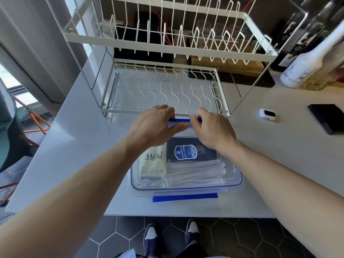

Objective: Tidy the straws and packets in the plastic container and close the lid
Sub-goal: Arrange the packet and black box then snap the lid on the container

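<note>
A clear plastic container [236,180] with blue trim sits on the white counter in front of me, its clear lid lying on top. Through the lid I see a cream packet marked MINI [153,162] at the left, a dark packet with a blue label [191,150] at the back, and several paper-wrapped straws [193,171] lying lengthwise on the right. My left hand [158,125] and my right hand [212,129] both grip the blue far-side latch [183,121], thumbs under it and fingers curled over its edge. The near blue latch [185,197] sticks out flat towards me.
A white two-tier wire dish rack [167,86] stands just behind the container. A white earbud case [267,114] and a black flat object [329,118] lie at the right. Bottles [309,62] stand at the back right. The counter edge runs close below the container.
</note>
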